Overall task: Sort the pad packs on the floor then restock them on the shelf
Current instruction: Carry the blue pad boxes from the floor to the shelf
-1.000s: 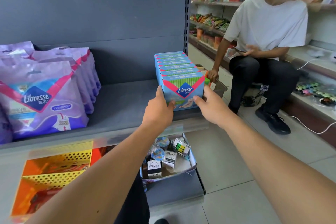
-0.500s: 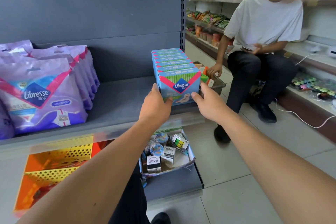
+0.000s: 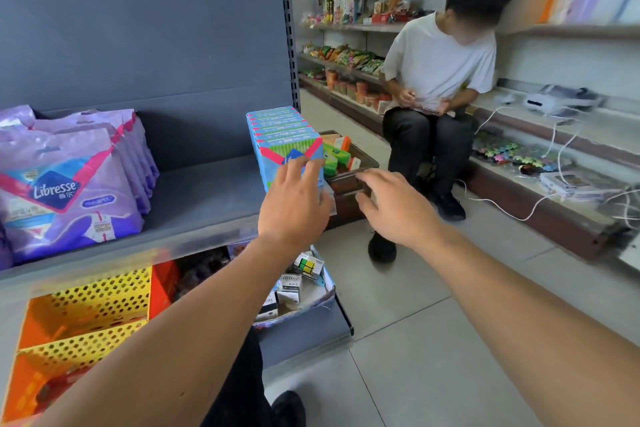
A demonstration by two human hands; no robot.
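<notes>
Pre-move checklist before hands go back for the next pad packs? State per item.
1. Blue pad boxes standing on the grey shelf, in an upright row: ok.
2. Row fully on the shelf: not ok, it sits at the right front corner, close to the edge.
3. Left hand grip released: ok, fingers spread in front of the front box; contact cannot tell.
4. Right hand free: ok, open, apart from the boxes.
5. Purple pad packs stocked at shelf left: ok.
6. More packs on the floor: cannot tell.
</notes>
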